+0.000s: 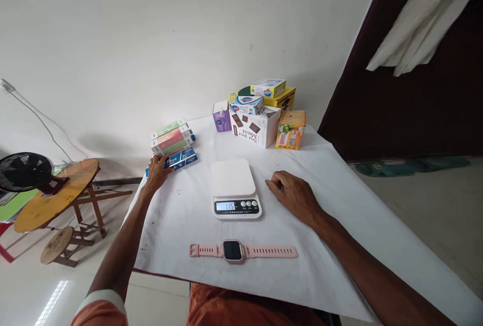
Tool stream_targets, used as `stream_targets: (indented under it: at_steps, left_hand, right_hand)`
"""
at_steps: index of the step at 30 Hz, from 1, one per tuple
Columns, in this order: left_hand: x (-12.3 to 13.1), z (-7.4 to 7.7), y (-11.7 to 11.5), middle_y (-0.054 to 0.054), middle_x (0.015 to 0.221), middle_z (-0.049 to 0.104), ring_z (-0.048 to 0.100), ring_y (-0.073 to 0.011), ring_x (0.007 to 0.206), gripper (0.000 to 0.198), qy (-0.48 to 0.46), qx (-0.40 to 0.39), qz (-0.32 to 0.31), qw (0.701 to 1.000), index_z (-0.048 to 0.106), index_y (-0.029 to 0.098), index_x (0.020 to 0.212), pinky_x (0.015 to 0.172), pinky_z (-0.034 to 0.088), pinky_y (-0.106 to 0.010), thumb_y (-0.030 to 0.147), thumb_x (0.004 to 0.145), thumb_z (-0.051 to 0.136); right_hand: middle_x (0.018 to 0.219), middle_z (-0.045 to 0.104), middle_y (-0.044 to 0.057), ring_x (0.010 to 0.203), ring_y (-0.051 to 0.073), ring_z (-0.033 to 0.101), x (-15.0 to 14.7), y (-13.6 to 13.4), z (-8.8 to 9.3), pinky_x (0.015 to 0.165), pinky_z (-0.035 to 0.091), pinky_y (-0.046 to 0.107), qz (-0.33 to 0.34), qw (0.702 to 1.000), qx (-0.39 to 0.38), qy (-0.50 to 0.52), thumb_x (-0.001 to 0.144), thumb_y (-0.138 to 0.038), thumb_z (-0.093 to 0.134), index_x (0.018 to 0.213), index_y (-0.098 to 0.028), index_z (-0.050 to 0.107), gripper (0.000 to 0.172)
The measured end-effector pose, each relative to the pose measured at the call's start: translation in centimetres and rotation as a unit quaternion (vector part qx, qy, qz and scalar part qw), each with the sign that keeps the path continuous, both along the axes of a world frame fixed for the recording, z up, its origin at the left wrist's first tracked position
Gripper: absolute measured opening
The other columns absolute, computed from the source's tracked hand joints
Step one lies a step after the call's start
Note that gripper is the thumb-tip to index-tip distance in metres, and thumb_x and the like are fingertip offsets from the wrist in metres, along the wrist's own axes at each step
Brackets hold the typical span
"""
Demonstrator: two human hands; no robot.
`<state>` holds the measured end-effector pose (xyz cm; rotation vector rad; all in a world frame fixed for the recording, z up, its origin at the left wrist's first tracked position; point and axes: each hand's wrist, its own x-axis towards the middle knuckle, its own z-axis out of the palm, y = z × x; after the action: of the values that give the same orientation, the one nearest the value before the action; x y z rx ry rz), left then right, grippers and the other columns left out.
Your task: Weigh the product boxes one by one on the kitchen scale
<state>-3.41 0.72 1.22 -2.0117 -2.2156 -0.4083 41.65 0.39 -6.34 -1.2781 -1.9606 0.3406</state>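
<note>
My left hand point(157, 171) grips the left part of a long blue box point(183, 159), which lies on the white-covered table in front of a stack of green and red boxes point(171, 138). To the right of a white digital scale point(233, 177), my right hand point(292, 192) rests on the cloth with its fingers curled; no object shows in it. The scale's platform is bare and its display reads 115. Nearer the front edge lies a pink-strapped smartwatch point(232, 250), stretched out flat with a dark screen.
Behind the scale stand a white chocolate-print box point(252, 129), a purple box point(221, 116), an orange package point(290, 131) and stacked soap boxes point(267, 87). At the left are a wooden table point(64, 200) with a black fan point(26, 171) and a small stool point(57, 244).
</note>
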Motion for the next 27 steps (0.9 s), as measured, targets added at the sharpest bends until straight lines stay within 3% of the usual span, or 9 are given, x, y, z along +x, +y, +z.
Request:
stream_targets:
  at_steps: [7, 11, 15, 19, 23, 27]
  left_hand:
    - [-0.1, 0.0, 1.7, -0.015, 0.136, 0.057, 0.049, -0.0392, 0.129, 0.043, 0.066, 0.002, -0.011, 0.998, 0.063, 0.032, 0.136, 0.107, 0.04, -0.054, 0.03, 0.093, 0.062]
    - [2.1, 1.0, 2.0, -0.017, 0.136, 0.056, 0.05, -0.0403, 0.127, 0.047, 0.073, 0.014, -0.016, 0.997, 0.062, 0.029, 0.137, 0.105, 0.042, -0.055, 0.03, 0.091, 0.066]
    - [8.5, 3.4, 3.7, -0.019, 0.136, 0.055, 0.051, -0.0379, 0.129, 0.053, 0.052, 0.059, -0.129, 0.989, 0.057, 0.019, 0.144, 0.109, 0.042, -0.053, 0.031, 0.093, 0.066]
    - [17.3, 7.1, 7.9, -0.018, 0.144, 0.052, 0.049, -0.0354, 0.132, 0.062, 0.049, 0.076, -0.246, 0.965, 0.046, 0.019, 0.154, 0.11, 0.041, -0.05, 0.027, 0.094, 0.062]
    - [24.2, 10.1, 13.2, -0.019, 0.156, 0.045, 0.043, -0.0361, 0.141, 0.076, 0.084, 0.059, -0.272, 0.957, 0.035, 0.019, 0.161, 0.113, 0.035, -0.051, 0.008, 0.087, 0.053]
    - [26.8, 11.8, 17.7, -0.02, 0.154, 0.047, 0.04, -0.0397, 0.142, 0.084, 0.138, -0.005, -0.272, 0.953, 0.04, 0.021, 0.158, 0.115, 0.031, -0.058, 0.006, 0.079, 0.064]
  right_hand:
    - [0.071, 0.058, 0.001, 0.063, 0.017, 0.051, -0.1, -0.1, 0.5, 0.064, 0.037, 0.031, -0.009, 1.0, -0.013, -0.009, 0.093, -0.031, 0.05, 0.071, -0.026, 0.037, 0.027]
    - [0.072, 0.058, 0.001, 0.063, 0.016, 0.05, -0.2, -0.1, 0.6, 0.065, 0.035, 0.03, -0.014, 1.0, -0.022, -0.01, 0.093, -0.027, 0.049, 0.07, -0.026, 0.038, 0.025]
    - [0.073, 0.058, 0.001, 0.064, 0.016, 0.049, -0.3, -0.2, 0.7, 0.065, 0.034, 0.03, -0.022, 0.999, -0.033, -0.007, 0.093, -0.024, 0.049, 0.071, -0.026, 0.038, 0.025]
    - [0.074, 0.059, 0.001, 0.064, 0.016, 0.05, -0.4, -0.2, 0.6, 0.064, 0.033, 0.03, -0.033, 0.998, -0.044, -0.022, 0.093, -0.023, 0.05, 0.071, -0.025, 0.04, 0.024]
    - [0.077, 0.062, 0.002, 0.067, 0.017, 0.053, -0.3, -0.2, 0.6, 0.066, 0.034, 0.03, -0.028, 0.998, -0.043, -0.035, 0.094, -0.022, 0.052, 0.073, -0.024, 0.047, 0.022]
    - [0.081, 0.065, 0.003, 0.068, 0.016, 0.057, -0.3, -0.2, 0.8, 0.066, 0.034, 0.029, -0.02, 0.997, -0.053, -0.043, 0.097, -0.023, 0.052, 0.077, -0.024, 0.051, 0.021]
